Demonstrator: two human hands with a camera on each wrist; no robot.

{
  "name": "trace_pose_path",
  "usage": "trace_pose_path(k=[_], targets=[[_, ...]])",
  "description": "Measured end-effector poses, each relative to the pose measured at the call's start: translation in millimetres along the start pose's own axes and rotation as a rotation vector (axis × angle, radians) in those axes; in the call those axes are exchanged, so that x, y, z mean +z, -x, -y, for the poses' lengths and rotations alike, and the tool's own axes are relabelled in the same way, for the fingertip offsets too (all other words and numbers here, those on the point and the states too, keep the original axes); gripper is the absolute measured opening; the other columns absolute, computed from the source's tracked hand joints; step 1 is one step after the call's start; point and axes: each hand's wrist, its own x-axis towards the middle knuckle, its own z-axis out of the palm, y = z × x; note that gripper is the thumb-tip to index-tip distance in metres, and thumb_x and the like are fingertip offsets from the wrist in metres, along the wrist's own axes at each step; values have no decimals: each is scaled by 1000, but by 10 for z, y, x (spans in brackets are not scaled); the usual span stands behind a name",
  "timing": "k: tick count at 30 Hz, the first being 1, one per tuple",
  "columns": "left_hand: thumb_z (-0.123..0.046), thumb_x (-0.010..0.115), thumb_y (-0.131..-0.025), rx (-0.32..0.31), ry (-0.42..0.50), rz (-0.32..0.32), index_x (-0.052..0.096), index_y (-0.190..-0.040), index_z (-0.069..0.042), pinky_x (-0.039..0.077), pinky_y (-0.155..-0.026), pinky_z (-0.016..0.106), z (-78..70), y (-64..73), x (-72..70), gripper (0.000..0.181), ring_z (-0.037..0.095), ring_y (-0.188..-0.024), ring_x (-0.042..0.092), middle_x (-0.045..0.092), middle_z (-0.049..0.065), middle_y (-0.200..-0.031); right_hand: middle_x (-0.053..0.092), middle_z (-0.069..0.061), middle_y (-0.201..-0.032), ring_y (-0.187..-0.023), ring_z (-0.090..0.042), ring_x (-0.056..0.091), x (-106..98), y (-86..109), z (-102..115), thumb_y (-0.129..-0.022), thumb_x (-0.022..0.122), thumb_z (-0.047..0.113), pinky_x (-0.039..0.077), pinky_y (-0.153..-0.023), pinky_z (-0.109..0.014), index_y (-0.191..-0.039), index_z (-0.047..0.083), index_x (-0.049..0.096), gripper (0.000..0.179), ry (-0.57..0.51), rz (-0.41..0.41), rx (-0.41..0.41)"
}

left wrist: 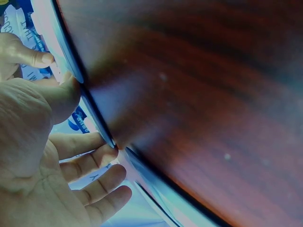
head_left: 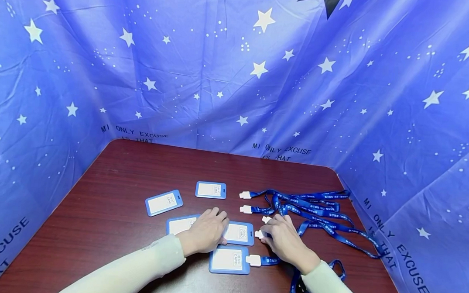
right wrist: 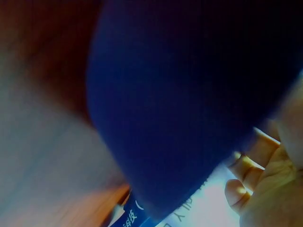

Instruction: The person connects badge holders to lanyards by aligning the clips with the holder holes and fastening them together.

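My left hand [head_left: 207, 230] grips a blue-framed ID card holder [head_left: 240, 233] by its left end, with thumb and fingers at opposite edges. In the left wrist view, the thumb and fingertips [left wrist: 111, 146] touch the holder's edge. My right hand [head_left: 287, 238] pinches the white clip [head_left: 260, 234] of a blue lanyard; clip and holder stand slightly apart, facing each other. Another white clip [head_left: 266, 219] lies just beyond the right fingers. Nearer me, a card holder [head_left: 229, 260] meets a white clip [head_left: 253, 260] on its lanyard. Blurred blue strap [right wrist: 180, 94] covers much of the right wrist view.
Another card holder [head_left: 180, 225] lies partly behind the left hand. Two more holders, one tilted [head_left: 164, 203] and one straight [head_left: 210, 190], lie farther back. Several blue lanyards [head_left: 314, 207] spread over the right of the dark red table [head_left: 139, 164]. Blue star-patterned cloth [head_left: 206, 75] surrounds it.
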Motion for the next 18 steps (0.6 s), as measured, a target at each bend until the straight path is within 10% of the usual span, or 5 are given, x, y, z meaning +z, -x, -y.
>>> trace_pose_path(k=[18], targets=[[-49, 70, -94, 1, 11, 5, 68, -122, -10, 46, -87, 33, -14, 2, -26, 48, 20, -100, 51, 62, 2, -116, 64, 7, -79, -77, -15, 48, 13, -18, 22, -76, 89, 15, 31, -71, -34, -80, 18, 74, 16, 2, 14, -16]])
